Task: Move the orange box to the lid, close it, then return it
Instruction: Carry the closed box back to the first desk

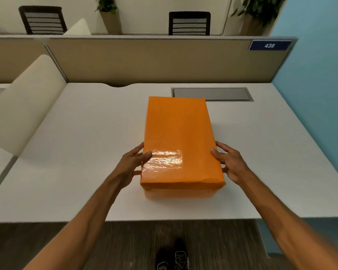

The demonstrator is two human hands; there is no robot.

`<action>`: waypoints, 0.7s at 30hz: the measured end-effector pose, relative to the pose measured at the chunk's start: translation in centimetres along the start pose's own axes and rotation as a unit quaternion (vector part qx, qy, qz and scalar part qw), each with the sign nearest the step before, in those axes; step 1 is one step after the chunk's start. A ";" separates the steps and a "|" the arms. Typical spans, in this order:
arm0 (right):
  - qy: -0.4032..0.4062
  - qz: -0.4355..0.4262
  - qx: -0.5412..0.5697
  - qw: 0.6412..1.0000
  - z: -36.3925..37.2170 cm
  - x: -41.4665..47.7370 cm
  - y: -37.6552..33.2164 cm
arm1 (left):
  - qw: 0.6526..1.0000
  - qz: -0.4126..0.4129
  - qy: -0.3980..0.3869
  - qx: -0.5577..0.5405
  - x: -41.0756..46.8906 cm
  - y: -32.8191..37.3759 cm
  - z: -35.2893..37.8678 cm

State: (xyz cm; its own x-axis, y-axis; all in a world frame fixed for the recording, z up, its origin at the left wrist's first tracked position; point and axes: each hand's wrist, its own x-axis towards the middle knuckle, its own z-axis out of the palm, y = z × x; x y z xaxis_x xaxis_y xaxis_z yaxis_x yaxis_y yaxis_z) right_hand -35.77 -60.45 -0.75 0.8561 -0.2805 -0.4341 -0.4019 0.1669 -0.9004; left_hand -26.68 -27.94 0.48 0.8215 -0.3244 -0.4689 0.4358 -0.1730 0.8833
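An orange box [180,192] stands on the white desk [86,137] a little right of the middle, with its glossy orange lid [179,137] seated on top. My left hand [134,164] presses against the lid's left side near the front, thumb on the top edge. On the opposite side my right hand [229,162] grips the lid the same way. Only a narrow strip of the box body shows below the lid's front edge.
A grey cable hatch [212,93] is set into the desk just behind the box. A beige partition [144,61] closes the back, with a blue sign reading 438 [269,45]. A cream divider [21,112] rises at the left, a blue wall [318,94] at the right.
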 end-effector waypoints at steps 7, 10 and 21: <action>-0.027 -0.016 -0.012 0.999 2.5 1.7 -1.5 | 0.998 0.027 0.053 -0.016 -0.6 0.6 -1.9; -0.041 -0.027 -0.019 0.999 4.8 2.8 -2.3 | 0.995 0.041 0.088 -0.038 -1.1 1.0 -3.7; -0.091 -0.030 -0.005 0.995 17.3 8.5 -5.7 | 0.977 0.068 0.192 -0.067 1.0 3.9 -15.6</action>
State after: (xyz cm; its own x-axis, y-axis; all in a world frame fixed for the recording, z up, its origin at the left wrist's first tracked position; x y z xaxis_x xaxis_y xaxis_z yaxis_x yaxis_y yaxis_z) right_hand -20.55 -47.47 1.18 0.9228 -0.1139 -0.3681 -0.3509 0.1463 -0.9249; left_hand -18.47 -14.44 3.47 0.9410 0.0405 -0.3360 0.3370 -0.0215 0.9413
